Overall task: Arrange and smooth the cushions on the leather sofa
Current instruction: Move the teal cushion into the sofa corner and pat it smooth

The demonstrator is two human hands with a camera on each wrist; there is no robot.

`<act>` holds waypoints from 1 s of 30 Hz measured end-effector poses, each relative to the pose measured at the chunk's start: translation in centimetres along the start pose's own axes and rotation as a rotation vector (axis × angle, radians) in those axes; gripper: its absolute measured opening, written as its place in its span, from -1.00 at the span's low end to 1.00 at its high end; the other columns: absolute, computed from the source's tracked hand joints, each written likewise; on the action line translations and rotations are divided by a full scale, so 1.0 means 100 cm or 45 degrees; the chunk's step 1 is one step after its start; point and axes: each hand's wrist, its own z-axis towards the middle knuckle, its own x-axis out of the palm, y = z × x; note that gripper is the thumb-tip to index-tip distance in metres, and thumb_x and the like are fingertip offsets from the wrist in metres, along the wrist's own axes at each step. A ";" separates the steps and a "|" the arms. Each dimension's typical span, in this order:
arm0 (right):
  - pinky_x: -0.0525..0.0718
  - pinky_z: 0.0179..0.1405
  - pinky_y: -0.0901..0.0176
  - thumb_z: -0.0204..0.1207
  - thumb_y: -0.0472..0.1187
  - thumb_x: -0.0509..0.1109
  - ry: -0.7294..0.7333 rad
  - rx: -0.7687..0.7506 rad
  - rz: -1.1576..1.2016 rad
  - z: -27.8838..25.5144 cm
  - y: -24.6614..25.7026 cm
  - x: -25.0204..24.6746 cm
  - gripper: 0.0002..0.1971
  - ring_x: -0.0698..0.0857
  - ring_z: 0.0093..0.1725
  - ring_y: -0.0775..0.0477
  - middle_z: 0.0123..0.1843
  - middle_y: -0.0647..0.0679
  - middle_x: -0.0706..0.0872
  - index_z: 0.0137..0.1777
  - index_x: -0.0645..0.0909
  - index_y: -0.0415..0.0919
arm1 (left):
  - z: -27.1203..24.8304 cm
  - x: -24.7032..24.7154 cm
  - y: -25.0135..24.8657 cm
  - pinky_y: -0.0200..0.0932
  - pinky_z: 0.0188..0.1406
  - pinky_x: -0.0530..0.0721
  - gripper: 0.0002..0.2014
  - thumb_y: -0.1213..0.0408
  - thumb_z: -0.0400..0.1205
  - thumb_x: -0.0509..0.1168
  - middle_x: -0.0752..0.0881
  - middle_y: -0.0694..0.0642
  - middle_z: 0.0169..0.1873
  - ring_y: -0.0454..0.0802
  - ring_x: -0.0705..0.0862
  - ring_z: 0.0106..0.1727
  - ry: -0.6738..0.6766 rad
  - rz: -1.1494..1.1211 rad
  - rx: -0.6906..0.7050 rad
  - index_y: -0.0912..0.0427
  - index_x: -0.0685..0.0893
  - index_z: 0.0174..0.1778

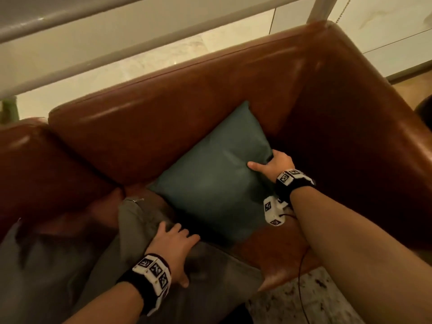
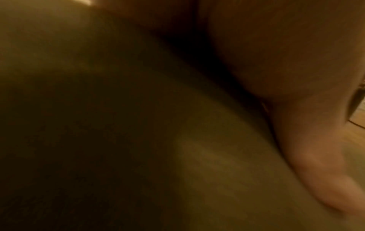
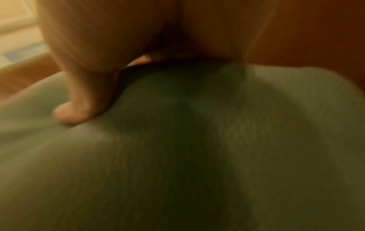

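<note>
A teal cushion (image 1: 217, 183) leans in the corner of the brown leather sofa (image 1: 163, 127), standing on one corner. My right hand (image 1: 271, 164) grips its right edge, thumb on the front face and fingers hidden behind. In the right wrist view the thumb (image 3: 79, 101) presses into the teal cushion (image 3: 197, 156). My left hand (image 1: 174, 244) rests flat with spread fingers on an olive-grey cushion (image 1: 140, 230) lying on the seat in front of the teal one. The left wrist view is dark and blurred, showing the olive-grey cushion (image 2: 138, 140) under my palm (image 2: 296, 62).
A third grey cushion (image 1: 35, 265) lies at the far left of the seat. The sofa's armrest (image 1: 374, 125) rises at the right. White railing bars (image 1: 117, 61) run behind the backrest. Speckled floor (image 1: 304, 300) shows at the front right, crossed by a thin cable.
</note>
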 end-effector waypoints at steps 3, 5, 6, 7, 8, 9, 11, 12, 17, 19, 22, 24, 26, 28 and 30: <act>0.62 -0.11 0.12 0.30 0.26 0.58 -0.163 -0.097 -0.113 -0.025 0.015 -0.011 -0.55 0.74 -0.02 -0.16 -0.08 -0.04 0.78 -0.03 0.68 -0.08 | -0.017 -0.009 0.010 0.30 0.51 0.09 -0.13 -0.31 0.31 0.45 0.53 -0.05 0.41 0.08 0.33 0.52 -0.078 -0.040 -0.001 -0.20 0.31 0.54; 0.59 -0.20 0.10 0.34 0.26 0.55 -0.230 -0.187 -0.276 -0.044 0.024 -0.032 -0.55 0.73 -0.09 -0.20 -0.17 -0.08 0.76 -0.17 0.64 -0.14 | -0.034 -0.017 0.021 0.23 0.47 0.14 -0.17 -0.36 0.33 0.39 0.56 -0.13 0.36 0.01 0.36 0.47 -0.130 -0.078 -0.040 -0.25 0.33 0.52; 0.59 -0.23 0.08 0.35 0.27 0.53 -0.275 -0.249 -0.377 -0.054 0.028 -0.046 -0.53 0.73 -0.12 -0.24 -0.21 -0.10 0.75 -0.20 0.65 -0.17 | -0.044 -0.022 0.028 0.20 0.45 0.17 -0.17 -0.38 0.33 0.36 0.57 -0.17 0.34 -0.03 0.36 0.45 -0.169 -0.103 -0.077 -0.26 0.33 0.53; 0.60 -0.26 0.05 0.35 0.28 0.52 -0.329 -0.302 -0.463 -0.066 0.032 -0.062 -0.53 0.72 -0.15 -0.27 -0.24 -0.13 0.75 -0.23 0.66 -0.19 | -0.055 -0.029 0.037 0.16 0.42 0.19 -0.17 -0.41 0.32 0.35 0.58 -0.20 0.33 -0.06 0.38 0.44 -0.230 -0.131 -0.118 -0.28 0.34 0.53; 0.61 -0.28 0.02 0.35 0.27 0.53 -0.391 -0.347 -0.527 -0.077 0.034 -0.080 -0.53 0.72 -0.18 -0.30 -0.27 -0.15 0.74 -0.25 0.67 -0.20 | -0.065 -0.036 0.048 0.12 0.39 0.20 -0.17 -0.44 0.30 0.34 0.60 -0.23 0.30 -0.09 0.40 0.42 -0.310 -0.173 -0.159 -0.29 0.37 0.52; 0.62 -0.30 0.01 0.35 0.24 0.53 -0.447 -0.365 -0.576 -0.088 0.036 -0.098 -0.55 0.71 -0.21 -0.31 -0.31 -0.16 0.72 -0.28 0.67 -0.20 | -0.075 -0.044 0.060 0.10 0.36 0.23 -0.17 -0.47 0.27 0.34 0.62 -0.25 0.27 -0.11 0.44 0.40 -0.400 -0.228 -0.199 -0.32 0.41 0.49; 0.65 -0.26 -0.02 0.35 0.22 0.54 -0.517 -0.331 -0.643 -0.104 0.034 -0.131 -0.58 0.68 -0.25 -0.24 -0.33 -0.10 0.68 -0.28 0.66 -0.17 | -0.089 -0.061 0.084 0.11 0.28 0.34 -0.15 -0.56 0.17 0.31 0.69 -0.25 0.16 -0.10 0.53 0.31 -0.623 -0.326 -0.282 -0.34 0.51 0.40; 0.68 -0.21 -0.04 0.36 0.24 0.52 -0.519 -0.269 -0.672 -0.108 0.030 -0.144 -0.60 0.67 -0.24 -0.17 -0.30 -0.04 0.66 -0.24 0.67 -0.14 | -0.089 -0.069 0.097 0.13 0.23 0.41 -0.13 -0.59 0.11 0.30 0.72 -0.21 0.09 -0.05 0.57 0.27 -0.761 -0.376 -0.330 -0.33 0.55 0.35; 0.58 0.22 -0.13 0.37 0.38 0.43 -0.421 -0.023 -0.867 -0.099 -0.005 -0.131 -0.25 0.55 0.24 -0.23 0.25 -0.13 0.58 0.47 0.54 -0.04 | -0.026 -0.095 0.132 0.36 0.38 0.48 0.14 -0.59 0.18 0.34 0.46 0.10 0.50 0.26 0.42 0.50 -0.784 -0.582 -0.551 -0.13 0.20 0.65; 0.47 0.38 -0.15 0.39 0.43 0.36 -0.489 -0.065 -0.956 -0.099 -0.010 -0.105 -0.16 0.48 0.37 -0.29 0.37 -0.18 0.52 0.57 0.42 -0.04 | 0.007 -0.094 0.132 0.43 0.45 0.40 0.25 -0.56 0.21 0.35 0.15 0.11 0.66 0.30 0.19 0.63 -0.568 -0.604 -0.528 -0.15 -0.11 0.71; 0.29 0.56 -0.19 0.43 0.42 0.31 -0.562 -0.044 -0.943 -0.109 -0.005 -0.087 -0.12 0.39 0.49 -0.29 0.50 -0.19 0.44 0.65 0.27 -0.07 | 0.026 -0.088 0.125 0.47 0.45 0.36 0.30 -0.51 0.23 0.40 0.03 0.14 0.67 0.34 0.07 0.65 -0.565 -0.572 -0.513 -0.14 -0.26 0.70; 0.09 0.65 -0.23 0.43 0.43 0.31 -0.610 -0.053 -0.890 -0.128 -0.008 -0.088 -0.09 0.31 0.57 -0.25 0.57 -0.15 0.38 0.69 0.17 0.00 | 0.021 -0.086 0.121 0.51 0.50 0.26 0.34 -0.47 0.22 0.45 -0.02 0.16 0.68 0.37 0.05 0.65 -0.632 -0.640 -0.515 -0.15 -0.32 0.69; -0.01 0.66 -0.22 0.41 0.41 0.34 -0.787 0.022 -0.749 -0.155 -0.022 -0.090 -0.09 0.20 0.63 -0.23 0.63 -0.13 0.29 0.69 0.13 0.06 | 0.015 -0.081 0.116 0.52 0.54 0.15 0.37 -0.42 0.24 0.48 -0.12 0.11 0.69 0.37 0.00 0.66 -0.724 -0.616 -0.448 -0.15 -0.41 0.66; 0.08 0.66 -0.17 0.40 0.33 0.44 -0.985 0.172 -0.375 -0.180 -0.042 -0.092 -0.05 0.07 0.66 -0.25 0.68 -0.15 0.14 0.70 0.12 0.03 | 0.009 -0.079 0.104 0.52 0.57 0.05 0.33 -0.28 0.32 0.51 -0.25 0.07 0.68 0.33 -0.13 0.69 -0.887 -0.523 -0.333 -0.18 -0.46 0.63; 0.14 0.66 -0.14 0.38 0.21 0.53 -1.137 0.286 -0.092 -0.188 -0.057 -0.091 -0.02 0.01 0.67 -0.27 0.71 -0.18 0.02 0.70 0.10 -0.02 | 0.007 -0.084 0.083 0.50 0.59 -0.03 0.24 -0.14 0.41 0.49 -0.29 0.07 0.68 0.31 -0.22 0.70 -1.042 -0.422 -0.197 -0.19 -0.43 0.64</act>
